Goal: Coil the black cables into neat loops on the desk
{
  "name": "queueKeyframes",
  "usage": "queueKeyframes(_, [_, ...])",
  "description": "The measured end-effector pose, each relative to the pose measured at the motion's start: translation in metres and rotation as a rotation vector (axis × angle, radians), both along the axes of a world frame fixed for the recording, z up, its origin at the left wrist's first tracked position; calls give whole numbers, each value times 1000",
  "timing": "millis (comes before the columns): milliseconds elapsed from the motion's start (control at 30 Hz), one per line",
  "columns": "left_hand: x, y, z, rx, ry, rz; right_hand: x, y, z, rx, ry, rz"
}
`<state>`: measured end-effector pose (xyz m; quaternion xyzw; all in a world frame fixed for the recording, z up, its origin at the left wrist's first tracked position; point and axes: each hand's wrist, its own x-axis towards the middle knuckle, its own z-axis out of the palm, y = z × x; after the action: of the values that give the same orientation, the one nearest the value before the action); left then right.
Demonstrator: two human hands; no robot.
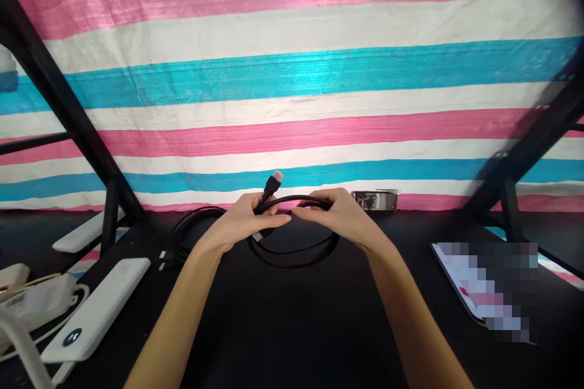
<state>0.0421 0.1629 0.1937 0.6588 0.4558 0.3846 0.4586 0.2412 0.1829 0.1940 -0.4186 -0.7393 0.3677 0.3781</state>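
Between my two hands a black cable [292,265] is looped into a coil, held just above the black tabletop. My left hand [241,219] is closed round the coil's left side, thumb pointing inward. A plug with a pale metal end [274,182] sticks up from that grip, and what looks like a second connector shows below the thumb. My right hand [335,213] pinches the coil's right side, its thumb also turned inward. Behind my left wrist lies another coiled black cable [177,237], its connector ends on the table.
At left lie a white power bank [100,310], a white power strip [41,304] with cords, and another white slab [79,234]. A phone-like device [376,201] leans at the back. A tablet or phone [460,285], partly blurred, lies right. Black frame bars [68,109] flank a striped sheet [292,73].
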Motion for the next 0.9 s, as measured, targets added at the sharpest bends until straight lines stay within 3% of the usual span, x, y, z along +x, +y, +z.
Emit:
queueKeyframes(333, [-2,0,-2,88,50,86,5,10,-7,44,-63,-97])
queueKeyframes(500, [0,1,-1,234,240,113,6,18,-13,100,-78,-278])
queueKeyframes(600, [7,-1,-3,408,360,219,8,16,-12,116,-96,-299])
queueKeyframes(700, [17,-1,-10,637,416,326,7,10,-7,168,-93,-202])
queueKeyframes(767, [23,0,-16,658,396,248,5,5,-4,194,-80,-124])
queueKeyframes(900, [31,1,-22,405,289,32,2,0,-2,188,-85,-106])
